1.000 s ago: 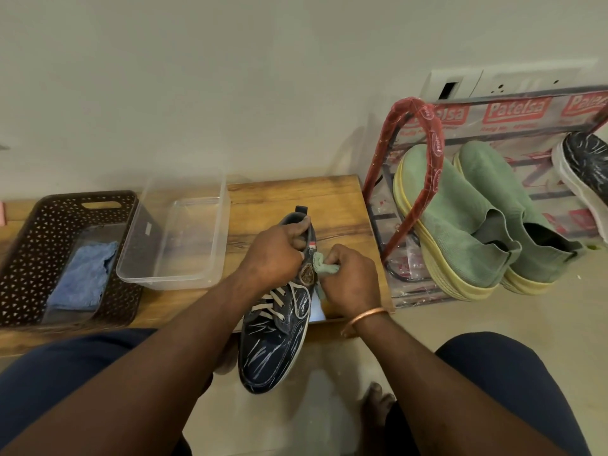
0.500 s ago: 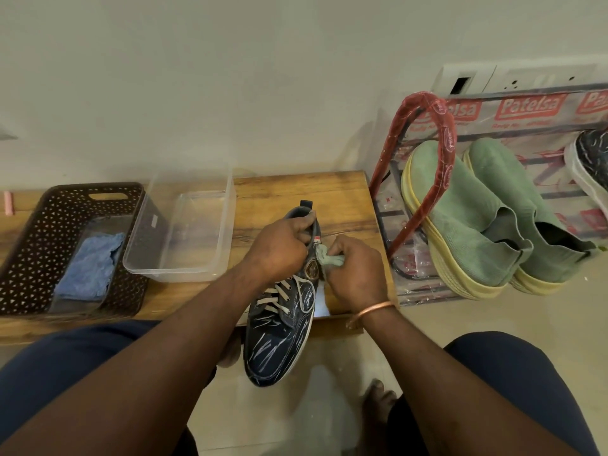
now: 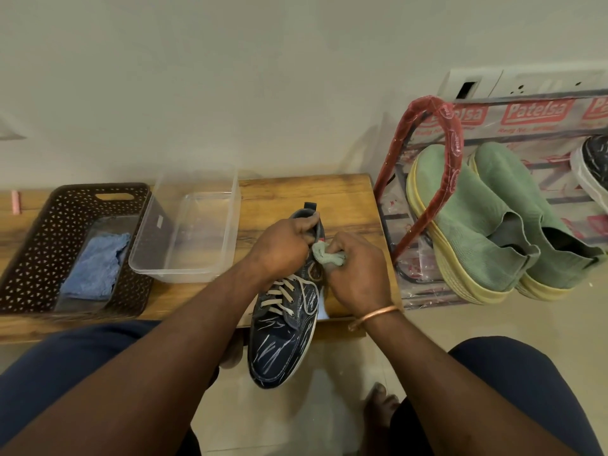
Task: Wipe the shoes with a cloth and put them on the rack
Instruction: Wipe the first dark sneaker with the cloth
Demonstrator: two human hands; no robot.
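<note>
A dark navy lace-up shoe [image 3: 283, 337] with pale streaks is held over the front edge of the wooden bench, toe toward me. My left hand [image 3: 283, 246] grips its heel collar. My right hand [image 3: 357, 274] pinches a small grey-green cloth [image 3: 325, 256] against the shoe's right side near the heel. To the right stands the shoe rack [image 3: 450, 133], with a red wrapped frame and plastic packaging. On it sit two green slip-on shoes [image 3: 473, 225] and, at the frame's right edge, part of a second dark shoe [image 3: 594, 166].
On the wooden bench [image 3: 339, 199] stand a clear plastic tub [image 3: 187, 232] and a brown perforated basket [image 3: 49, 232] holding a blue cloth [image 3: 95, 266]. My knees flank the shoe and a bare foot [image 3: 381, 406] rests on the tiled floor. A wall lies behind.
The right hand has slid the cloth a little along the shoe's side toward the heel. The left hand keeps its grip on the heel collar; the view has shifted slightly.
</note>
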